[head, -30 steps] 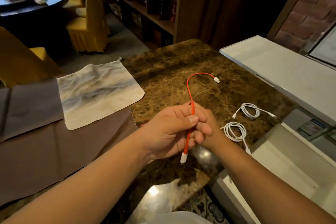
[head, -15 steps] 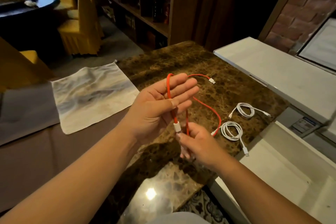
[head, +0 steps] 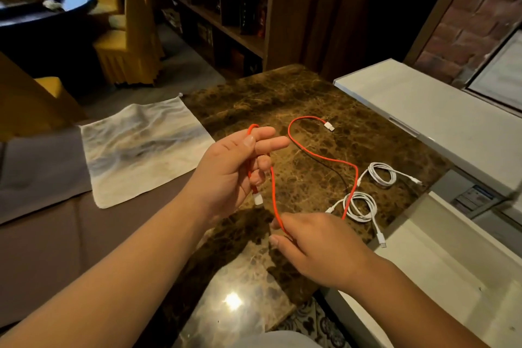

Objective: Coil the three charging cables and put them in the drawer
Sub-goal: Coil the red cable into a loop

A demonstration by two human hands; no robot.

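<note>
Cables: three; one red cable point(head: 319, 155), two coiled white cables point(head: 360, 206) point(head: 381, 174) on the worktop point(head: 282, 99).
Left hand point(head: 234, 169): fingers curled around the red cable.
Right hand point(head: 316, 248): pinching the same cable lower down.
Drawer point(head: 452, 277): one, open, at the right.

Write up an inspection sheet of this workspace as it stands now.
Surface: dark brown marble countertop, glossy, with a light glare near the front edge.
Job's things: red charging cable, uncoiled; two coiled white charging cables on the marble; open white drawer at right.
Clutter: pale streaked cloth on a brown table covering.
Grippers: left hand holds the red cable looped over its fingers; right hand pinches it lower down.
Cables: red cable's far plug lies on the marble.
Surroundings: yellow-covered chairs, wooden bookshelf, brick wall.
</note>
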